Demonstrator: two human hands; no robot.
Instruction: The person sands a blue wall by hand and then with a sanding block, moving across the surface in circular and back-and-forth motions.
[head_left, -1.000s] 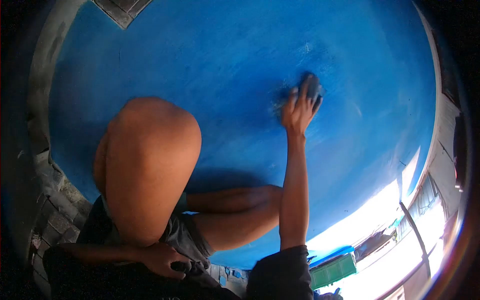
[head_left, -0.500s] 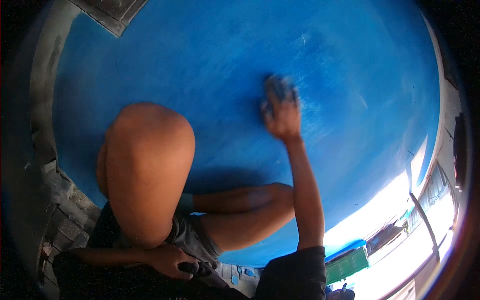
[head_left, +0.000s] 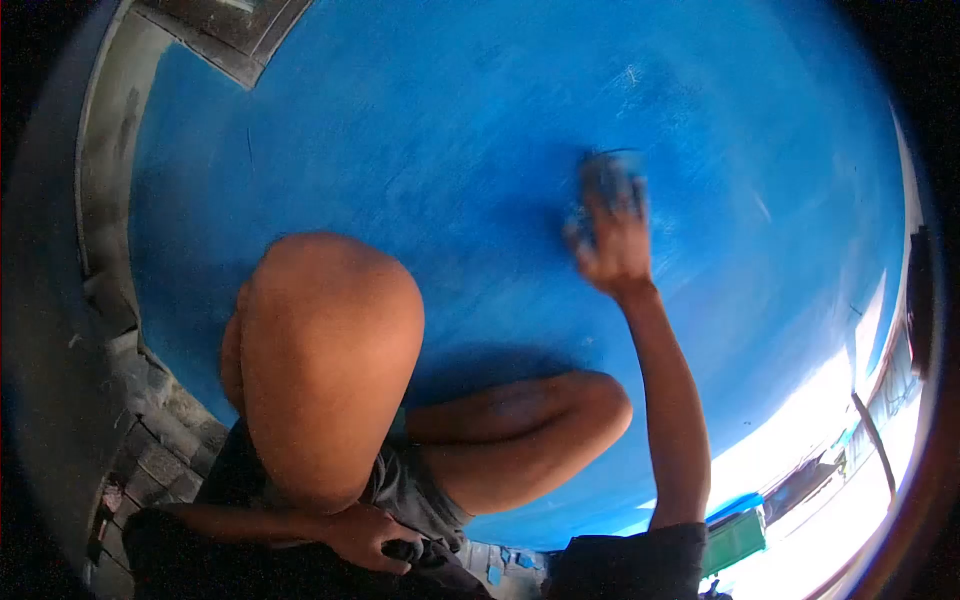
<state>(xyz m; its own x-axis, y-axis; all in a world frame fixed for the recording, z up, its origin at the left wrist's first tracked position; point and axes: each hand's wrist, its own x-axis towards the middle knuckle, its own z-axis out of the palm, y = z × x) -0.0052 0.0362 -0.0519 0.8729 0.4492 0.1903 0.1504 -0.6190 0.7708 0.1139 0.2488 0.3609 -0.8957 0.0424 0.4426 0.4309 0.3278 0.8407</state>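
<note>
My right hand reaches up against a blue painted wall. Beneath its fingers is a dark, flat pad pressed to the surface; motion blur hides its exact kind. Pale scuff marks show on the paint around it. Down at my lap, my left hand rests with curled fingers by my dark shorts. A small dark shape sits at those fingers, but I cannot make out what it is.
My bent knees are close to the wall. A wooden frame corner stands at the upper left. Paving blocks lie at the lower left. A green panel and bright open space are at the lower right.
The view has shifted, so the wall and legs appear farther right and lower. My right hand remains on the wall with the pad, slightly left relative to the scuffs. My left hand stays in my lap.
</note>
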